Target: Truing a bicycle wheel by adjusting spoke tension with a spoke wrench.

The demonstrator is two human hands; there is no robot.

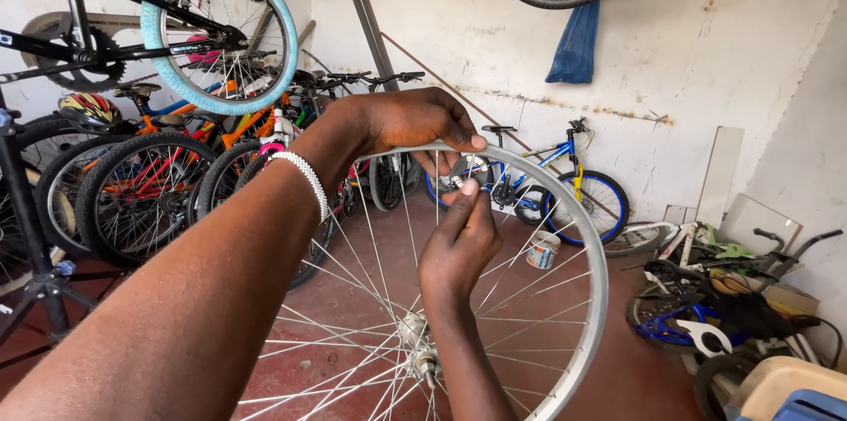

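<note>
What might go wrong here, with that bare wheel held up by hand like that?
1. The silver wheel rim seems steadied only by the left hand gripping its top; it could perhaps swing or slip.
2. The right hand reaches between thin spokes near the rim; fingers might get pinched if the wheel turns.
3. Bicycles crowd the floor close by, so a dropped wheel may strike them.

Shiny bare-metal wheel rim (593,236) with thin glossy steel spokes (371,236).

Bikes (150,183) left, bucket (542,251) behind wheel rim (593,297).
</note>
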